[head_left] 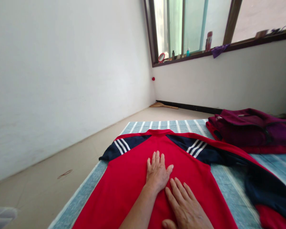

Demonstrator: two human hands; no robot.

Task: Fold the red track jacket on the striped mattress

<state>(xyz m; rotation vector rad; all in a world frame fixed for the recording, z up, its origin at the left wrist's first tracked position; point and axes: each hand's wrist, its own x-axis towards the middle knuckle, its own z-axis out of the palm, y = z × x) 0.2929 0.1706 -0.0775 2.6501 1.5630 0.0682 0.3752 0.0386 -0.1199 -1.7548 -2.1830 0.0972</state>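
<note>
A red jacket point(128, 178) with navy shoulders and white stripes lies spread flat, its collar at the far end. My left hand point(157, 171) rests palm down on the middle of the red cloth, fingers stretched out. Nearer and to the right, my right hand point(184, 203) also lies flat on the jacket, fingers apart. Neither hand grips the cloth. The jacket's right sleeve point(228, 156) reaches out to the right and ends in a red cuff. On the left, the sleeve shows only as a short navy part at the shoulder; the rest is hidden.
Under the jacket is a blue-and-white striped cloth point(85, 194). Folded maroon and red clothes point(248, 130) are stacked at the right. A white wall point(71, 70) stands to the left, beyond a strip of tiled floor point(62, 156). Bottles and a mirror point(161, 57) line the windowsill.
</note>
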